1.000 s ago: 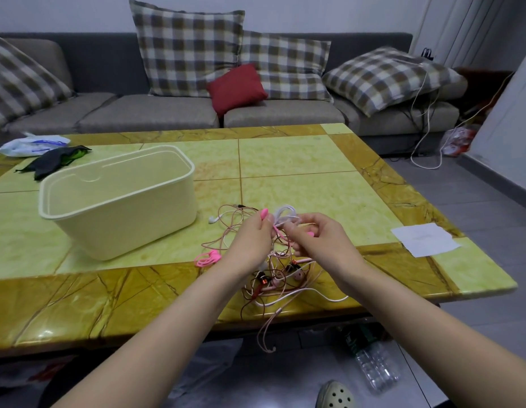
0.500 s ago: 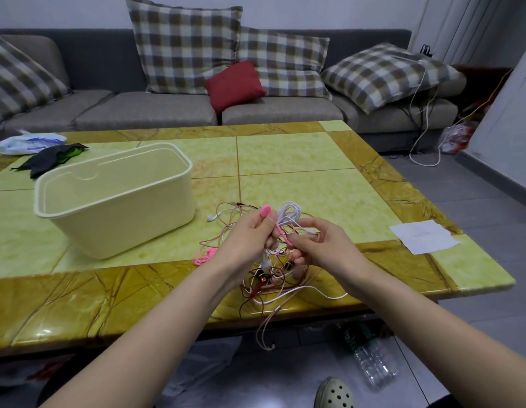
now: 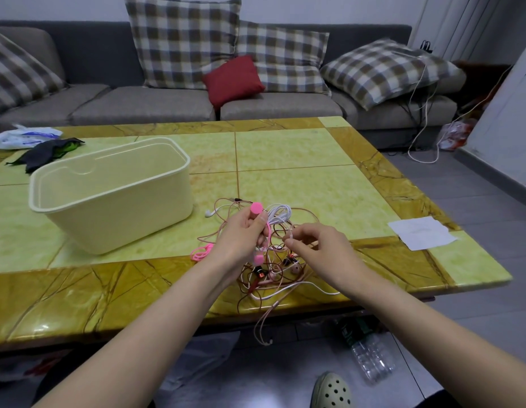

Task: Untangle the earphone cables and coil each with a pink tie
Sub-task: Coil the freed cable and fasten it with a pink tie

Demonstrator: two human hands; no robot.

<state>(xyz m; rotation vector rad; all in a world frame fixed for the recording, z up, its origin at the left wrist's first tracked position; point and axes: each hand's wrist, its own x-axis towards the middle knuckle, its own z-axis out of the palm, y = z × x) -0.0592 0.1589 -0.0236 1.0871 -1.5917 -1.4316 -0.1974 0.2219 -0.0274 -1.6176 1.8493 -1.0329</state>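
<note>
Presently: tangle of earphone cables (image 3: 273, 272) beneath and between both hands, at the table's (image 3: 285, 148) near edge; left hand (image 3: 241, 237) grips upright pink tie (image 3: 255, 208), right hand (image 3: 320, 248), just beside, pinches one strand (image 3: 290, 232).

tie (image 3: 256, 208) pink | bin (image 3: 123, 213) cream | table (image 3: 285, 148) yellow-green (amber border)

Tangled cables (image 3: 270, 275) — pink tie (image 3: 256, 208), left hand (image 3: 238, 240)

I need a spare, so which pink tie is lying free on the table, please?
The looped pink tie left of the left hand, near the cream bin; the other pink tie is gripped in that hand.
</note>
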